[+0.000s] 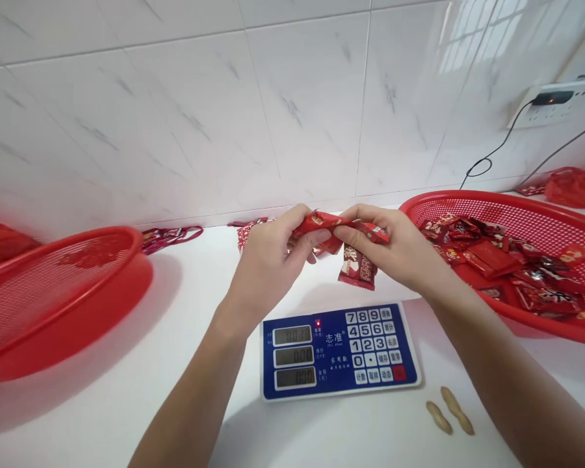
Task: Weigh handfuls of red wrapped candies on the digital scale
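Both hands meet in the middle of the head view, above the far side of a blue and white digital scale (340, 352). My left hand (280, 250) pinches a red wrapped packet (320, 223) between thumb and fingers. The thumb of my right hand (387, 244) presses on the same red packet from the other side. A dark red snack packet (357, 266) hangs under my right fingers, and another red wrapper shows between its thumb and fingers. Whether these pieces are joined is hidden by the fingers.
A red basket (472, 196) of wrapped snacks stands at right, another red basket (135, 250) at left. Two peanuts (457, 411) (439, 417) lie near the scale's right corner. Red patterned bags (168, 239) lie along the tiled wall; a socket (546, 107) with cables is upper right.
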Available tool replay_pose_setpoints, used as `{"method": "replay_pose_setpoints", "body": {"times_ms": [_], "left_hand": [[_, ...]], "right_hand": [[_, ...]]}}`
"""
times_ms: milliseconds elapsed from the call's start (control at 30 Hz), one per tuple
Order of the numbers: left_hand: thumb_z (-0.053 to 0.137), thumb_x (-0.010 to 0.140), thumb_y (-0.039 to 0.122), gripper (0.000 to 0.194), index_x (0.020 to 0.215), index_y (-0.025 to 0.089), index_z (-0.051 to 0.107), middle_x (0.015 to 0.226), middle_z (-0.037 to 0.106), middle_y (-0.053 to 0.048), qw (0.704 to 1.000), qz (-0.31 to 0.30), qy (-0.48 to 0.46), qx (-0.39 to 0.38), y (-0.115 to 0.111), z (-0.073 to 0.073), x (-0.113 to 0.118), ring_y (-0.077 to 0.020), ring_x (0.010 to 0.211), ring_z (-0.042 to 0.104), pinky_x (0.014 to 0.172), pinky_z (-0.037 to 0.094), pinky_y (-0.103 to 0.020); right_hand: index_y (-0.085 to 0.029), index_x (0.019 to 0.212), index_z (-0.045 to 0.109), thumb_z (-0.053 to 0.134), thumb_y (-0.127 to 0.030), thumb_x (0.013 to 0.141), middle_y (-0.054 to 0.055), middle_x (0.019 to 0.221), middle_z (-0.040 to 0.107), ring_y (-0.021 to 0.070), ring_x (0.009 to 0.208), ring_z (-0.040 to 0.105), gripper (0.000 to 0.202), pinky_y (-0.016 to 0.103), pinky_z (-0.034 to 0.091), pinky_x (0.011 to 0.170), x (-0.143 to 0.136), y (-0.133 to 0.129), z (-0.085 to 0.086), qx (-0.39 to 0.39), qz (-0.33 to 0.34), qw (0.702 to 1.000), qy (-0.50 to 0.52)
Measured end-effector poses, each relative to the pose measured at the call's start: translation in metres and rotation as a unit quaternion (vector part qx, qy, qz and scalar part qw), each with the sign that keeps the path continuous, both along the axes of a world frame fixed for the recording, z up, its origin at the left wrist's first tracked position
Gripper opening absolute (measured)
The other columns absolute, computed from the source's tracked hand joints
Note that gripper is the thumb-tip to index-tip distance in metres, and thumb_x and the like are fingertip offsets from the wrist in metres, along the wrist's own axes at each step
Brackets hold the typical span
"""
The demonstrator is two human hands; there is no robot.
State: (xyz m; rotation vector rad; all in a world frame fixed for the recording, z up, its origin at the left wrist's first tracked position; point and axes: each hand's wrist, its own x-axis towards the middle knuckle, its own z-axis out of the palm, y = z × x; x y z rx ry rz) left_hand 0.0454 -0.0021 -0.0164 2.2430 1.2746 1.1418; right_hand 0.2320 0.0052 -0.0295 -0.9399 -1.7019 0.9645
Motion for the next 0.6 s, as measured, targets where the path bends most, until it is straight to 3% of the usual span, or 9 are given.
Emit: {"method": "replay_pose_setpoints", "body": {"times_ms": [133,300,433,500,600], "left_hand": [[0.059,0.096,0.029,0.016,0.082,0.023,0.059,0.070,0.069,0.004,1.000,0.017,-0.005,0.023,-0.002,-0.003,0.004,-0.0168,0.068,0.066,0.064,0.046,-0.029],[0.059,0.095,0.031,0.017,0.081,0.022,0.057,0.071,0.069,0.003,0.999,0.019,-0.035,0.016,0.001,-0.008,0.006,-0.0171,0.065,0.067,0.065,0.048,-0.029],[0.062,0.095,0.028,0.013,0.083,0.022,0.061,0.075,0.071,0.003,0.999,0.008,-0.047,0.022,0.007,-0.013,0.005,-0.0168,0.070,0.068,0.067,0.051,-0.028],[0.062,0.092,0.017,0.007,0.088,0.022,0.065,0.084,0.073,0.002,0.997,-0.010,-0.047,0.061,0.011,-0.017,0.004,-0.0169,0.080,0.069,0.074,0.053,-0.028],[0.059,0.084,-0.002,0.027,0.094,0.022,0.068,0.098,0.073,-0.001,0.985,-0.053,-0.063,0.153,0.018,-0.022,0.001,-0.0180,0.095,0.069,0.084,0.055,-0.031]], "right_hand": [[-0.020,0.082,0.066,0.070,-0.033,0.090,-0.001,0.078,0.069,0.0146,0.075,0.064,0.016,0.026,0.048,0.069,0.001,0.002,-0.001,0.074,-0.014,0.997,-0.011],[-0.020,0.077,0.064,0.071,-0.030,0.088,-0.003,0.071,0.065,0.0111,0.065,0.057,0.017,0.024,0.042,0.061,0.000,0.005,-0.003,0.083,-0.029,0.996,-0.014],[-0.019,0.087,0.068,0.076,-0.034,0.084,-0.002,0.071,0.067,0.0070,0.049,0.045,0.018,0.023,0.034,0.046,0.007,0.009,-0.003,-0.034,0.004,0.999,0.006],[-0.018,0.094,0.070,0.078,-0.038,0.082,-0.001,0.073,0.069,0.0068,0.046,0.045,0.025,0.022,0.029,0.040,0.013,0.013,-0.003,-0.108,0.040,0.993,-0.003],[-0.016,0.089,0.071,0.082,-0.038,0.077,0.000,0.071,0.067,0.0065,0.049,0.049,0.027,0.020,0.029,0.039,0.024,0.019,-0.004,-0.170,0.099,0.980,0.004]]}}
